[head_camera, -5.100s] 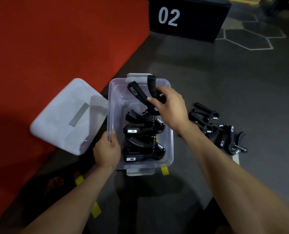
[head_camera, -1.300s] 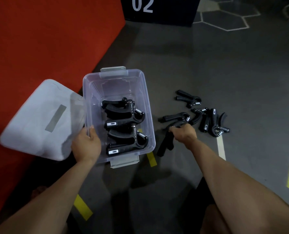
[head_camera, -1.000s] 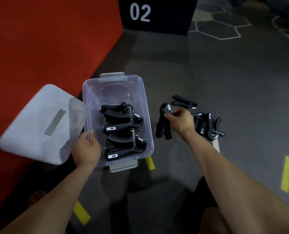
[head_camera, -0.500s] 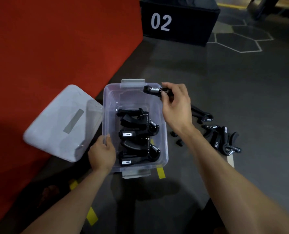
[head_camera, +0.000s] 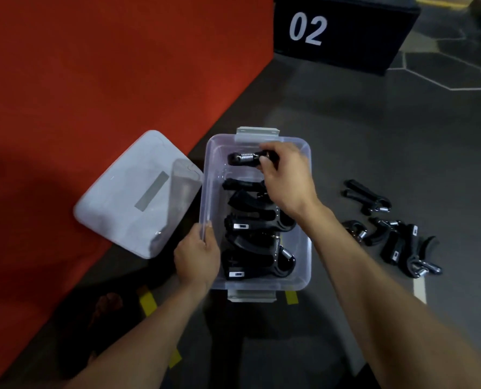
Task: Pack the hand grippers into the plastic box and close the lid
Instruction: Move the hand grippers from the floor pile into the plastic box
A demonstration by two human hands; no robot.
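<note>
Right now your right hand [head_camera: 287, 181] closes its grip on a hand gripper [head_camera: 245, 159] over the far end of the plastic box [head_camera: 304, 248]; your left hand [head_camera: 197, 255] clamps the near-left rim. Beyond the grip, a black block [head_camera: 343, 32] reads "02". Small white labels on the packed grippers [head_camera: 257, 245] look unreadable.

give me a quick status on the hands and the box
Right hand holds a hand gripper over the box's far end. Left hand grips the plastic box wall. Lid off, more grippers on floor.
</note>
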